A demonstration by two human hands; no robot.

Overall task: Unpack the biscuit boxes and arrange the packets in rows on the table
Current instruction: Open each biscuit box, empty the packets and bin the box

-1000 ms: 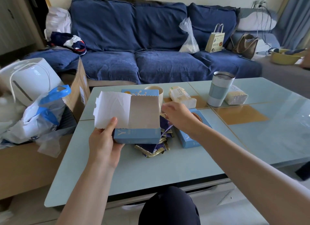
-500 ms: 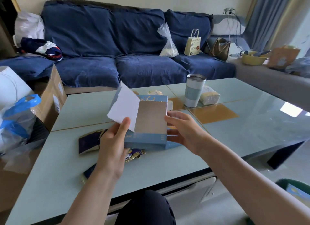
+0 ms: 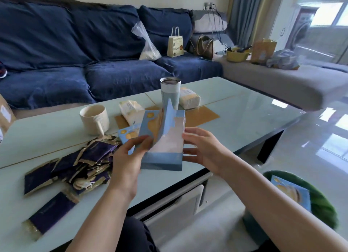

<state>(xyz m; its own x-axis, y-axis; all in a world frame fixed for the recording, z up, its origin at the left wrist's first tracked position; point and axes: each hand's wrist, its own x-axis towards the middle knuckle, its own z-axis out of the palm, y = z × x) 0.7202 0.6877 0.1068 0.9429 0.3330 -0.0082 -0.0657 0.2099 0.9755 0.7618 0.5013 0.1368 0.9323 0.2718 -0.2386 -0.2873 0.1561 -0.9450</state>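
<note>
While raised above the near edge of the pale glass table (image 3: 235, 120), an opened blue biscuit box (image 3: 163, 154) sits between two bare hands. Left hand (image 3: 130, 157) at the box's left side, forearm rising from the lower frame, fingers curled and clamped on the torn-back lid flap, thumb on top. Right hand (image 3: 202, 148) at the box's right wall, palm turned inward, fingers spread apart and only lightly touching the cardboard, if at all; contact hard to judge through motion blur. Box interior pale and seemingly bare. Just beyond the left hand, a second blue box (image 3: 128, 134) flat on the table. Left of that, a loose heap of dark purple, gold-edged biscuit packets (image 3: 81, 165), unsorted, two lying apart nearer the front-left edge. Farther back, a ribbed cream cup (image 3: 94, 119), a metal-rimmed tumbler (image 3: 170, 93) and two pale wrapped packs (image 3: 131, 110). Right half of the tabletop open and clear to its far-right corner. Down at right, off the table, a green bin (image 3: 320, 201) holding another blue box.
</note>
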